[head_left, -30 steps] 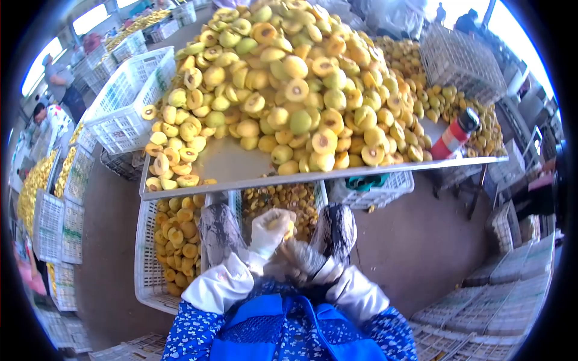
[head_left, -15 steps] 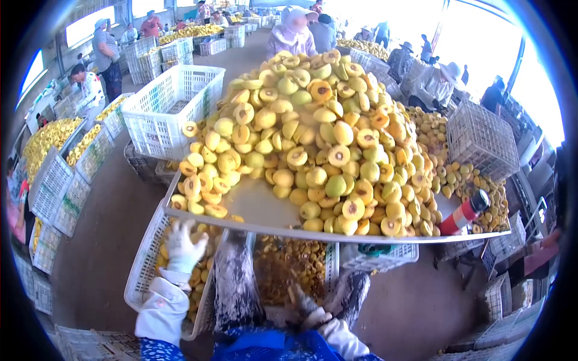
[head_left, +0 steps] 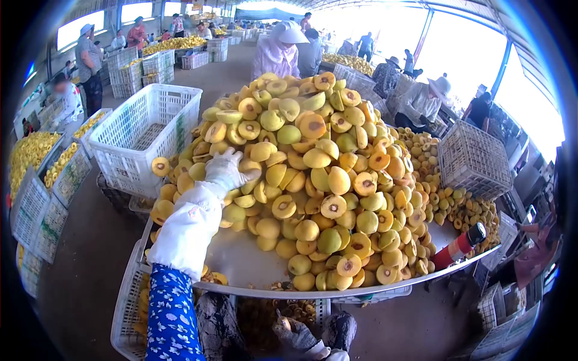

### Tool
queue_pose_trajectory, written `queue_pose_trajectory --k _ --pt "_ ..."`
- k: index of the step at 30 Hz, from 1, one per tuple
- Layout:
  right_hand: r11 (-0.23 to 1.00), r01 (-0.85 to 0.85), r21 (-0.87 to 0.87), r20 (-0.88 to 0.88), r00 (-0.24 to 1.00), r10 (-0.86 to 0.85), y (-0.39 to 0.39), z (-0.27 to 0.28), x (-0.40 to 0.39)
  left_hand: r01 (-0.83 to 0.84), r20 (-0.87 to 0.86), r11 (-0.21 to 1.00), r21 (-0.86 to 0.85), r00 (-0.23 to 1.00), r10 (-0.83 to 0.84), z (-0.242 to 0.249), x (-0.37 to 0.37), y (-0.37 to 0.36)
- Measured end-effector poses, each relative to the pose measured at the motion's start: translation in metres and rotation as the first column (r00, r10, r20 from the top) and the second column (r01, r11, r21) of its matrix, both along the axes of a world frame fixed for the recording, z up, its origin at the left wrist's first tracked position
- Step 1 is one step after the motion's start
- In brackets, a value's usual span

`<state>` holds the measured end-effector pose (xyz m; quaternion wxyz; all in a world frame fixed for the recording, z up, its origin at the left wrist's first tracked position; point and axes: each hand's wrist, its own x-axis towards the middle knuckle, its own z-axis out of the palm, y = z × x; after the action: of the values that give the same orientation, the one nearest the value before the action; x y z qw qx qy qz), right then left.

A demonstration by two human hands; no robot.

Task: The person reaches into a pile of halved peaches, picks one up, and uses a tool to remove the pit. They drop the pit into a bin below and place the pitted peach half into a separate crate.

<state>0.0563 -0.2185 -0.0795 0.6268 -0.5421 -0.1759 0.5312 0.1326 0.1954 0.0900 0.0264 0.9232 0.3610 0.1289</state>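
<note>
My left hand, in a white glove, reaches onto the left side of a big heap of halved yellow peaches. Its fingers are spread over the fruit, touching it, and I see nothing held in them. Many halves show a brown pit or pit hollow. The heap lies on a metal table. Low in front of me, below the table edge, my right hand wears a darker, stained glove. Its fingers are closed around a small thing that I cannot make out.
A white plastic crate stands left of the heap, another crate to the right. A red and black cylinder lies near the table's right edge. Under the table are a crate of fruit and a container of pits. Several people work around.
My left hand has moved from above the crate below the table up and forward onto the peach heap. The view has tilted up a little. My right hand stays low in front of me.
</note>
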Motion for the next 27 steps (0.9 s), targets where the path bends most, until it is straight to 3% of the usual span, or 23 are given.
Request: queue_pose_trajectory --k 2,3,5,6,9,11,13,14,15,17,19,20,23,24,27 --pt "0.994 -0.077 -0.072 0.067 0.994 0.081 0.003 0.003 -0.007 0.0 -0.013 0.999 0.052 1.0 0.001 0.005 -0.011 -0.028" --pt "0.994 -0.085 -0.07 0.129 0.987 0.094 0.004 0.007 -0.011 0.038 -0.088 0.999 0.016 0.995 -0.037 0.012 -0.017 -0.044" --pt "0.993 -0.098 -0.064 0.258 0.96 0.111 0.006 0.016 -0.019 0.07 -0.203 0.99 0.12 0.978 -0.044 0.014 -0.022 -0.077" --pt "0.995 -0.084 -0.05 0.185 0.978 0.092 0.002 0.016 -0.022 0.07 -0.239 0.99 0.124 0.97 -0.038 0.011 -0.023 -0.088" --pt "0.996 -0.09 0.008 0.33 0.94 0.082 -0.014 0.013 -0.029 0.116 -0.14 0.991 0.068 0.985 -0.106 -0.016 -0.037 -0.109" --pt "0.995 -0.087 -0.055 0.29 0.952 0.099 -0.026 0.036 -0.036 0.124 -0.158 0.99 0.074 0.981 -0.111 -0.036 -0.049 -0.134" --pt "0.998 -0.062 0.017 0.225 0.973 0.057 -0.039 0.026 -0.043 0.205 -0.143 0.97 0.133 0.972 -0.186 -0.06 -0.063 -0.16" --pt "0.999 -0.045 0.028 0.288 0.957 0.035 -0.044 0.026 -0.046 0.114 -0.15 0.985 -0.133 0.98 -0.134 -0.071 -0.06 -0.17" --pt "0.999 -0.028 0.037 0.349 0.937 0.013 -0.049 0.028 -0.048 0.061 -0.119 0.99 -0.127 0.99 -0.076 -0.094 -0.059 -0.176" --pt "1.0 -0.015 0.006 0.358 0.934 0.012 -0.057 0.032 -0.05 -0.046 -0.164 0.981 -0.187 0.986 0.015 -0.09 -0.053 -0.193" --pt "0.999 -0.009 -0.035 0.173 0.985 0.015 -0.068 0.059 -0.049 0.041 0.03 0.939 -0.342 0.999 -0.033 -0.094 -0.049 -0.193" --pt "1.0 0.01 -0.029 0.202 0.979 -0.004 -0.072 0.056 -0.048 0.099 0.138 0.911 -0.401 0.989 -0.047 -0.095 -0.043 -0.188" --pt "0.996 0.087 -0.031 0.264 0.962 -0.076 -0.08 0.045 -0.044 0.14 0.202 0.921 -0.364 0.977 -0.069 -0.123 -0.02 -0.172" --pt "0.991 0.122 -0.052 0.261 0.96 -0.105 -0.081 0.047 -0.043 -0.017 0.145 0.963 -0.27 0.988 0.058 -0.129 -0.012 -0.172" --pt "0.989 0.151 0.002 0.221 0.964 -0.148 -0.086 0.04 -0.042 0.06 0.192 0.949 -0.308 0.981 0.0 -0.101 -0.015 -0.192"
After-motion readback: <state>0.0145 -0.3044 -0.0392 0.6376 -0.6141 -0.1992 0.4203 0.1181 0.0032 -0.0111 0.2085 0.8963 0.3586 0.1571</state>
